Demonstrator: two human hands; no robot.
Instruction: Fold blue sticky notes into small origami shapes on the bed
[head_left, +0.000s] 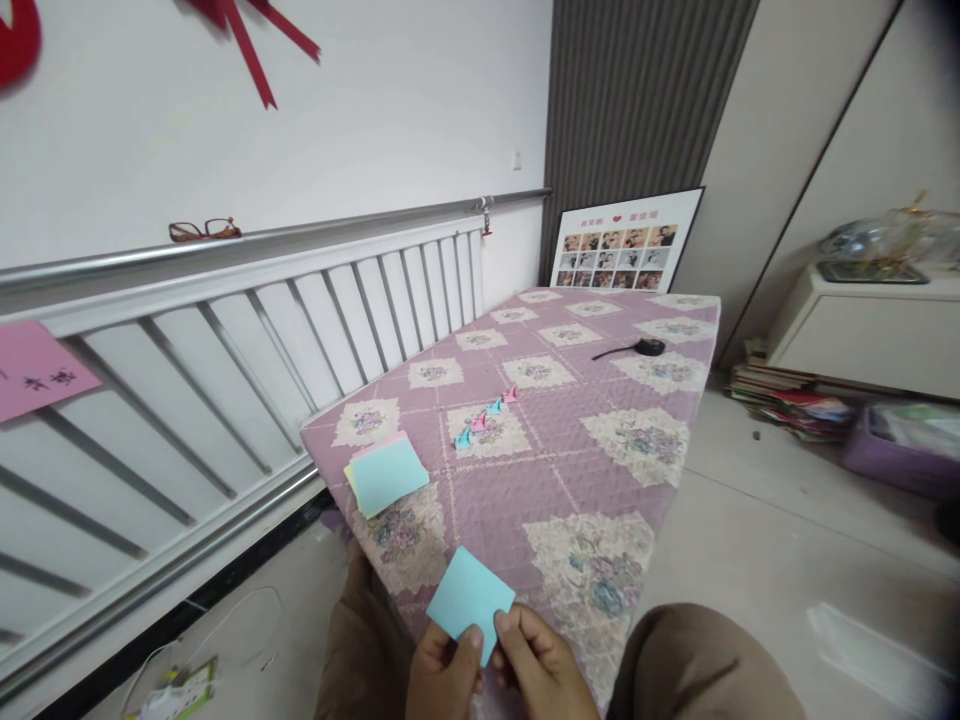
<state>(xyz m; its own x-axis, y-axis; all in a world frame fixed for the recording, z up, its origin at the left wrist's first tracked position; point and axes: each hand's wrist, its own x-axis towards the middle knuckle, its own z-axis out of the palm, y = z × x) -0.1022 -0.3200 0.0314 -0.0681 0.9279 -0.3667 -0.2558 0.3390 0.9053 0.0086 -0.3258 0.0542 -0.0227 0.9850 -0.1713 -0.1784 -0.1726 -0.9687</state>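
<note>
A light blue square of paper (466, 592) is held near the table's front edge, one corner pointing away from me. My left hand (442, 675) pinches its lower left side, thumb on top. At the lower right side my right hand (541, 665) grips it between thumb and fingers. Beyond, to the left, lies a stack of paper sheets (388, 474), blue on top with pink and yellow edges showing. Several small folded paper figures (478, 424), pink and blue, stand in a slanting row farther back on the cloth.
A purple flowered cloth (555, 480) covers the table. A black object with a thin handle (649, 347) lies at the far right. The white railing (375, 300) runs along the left, with glasses (204, 230) above it. A photo board (626, 240) leans behind the table.
</note>
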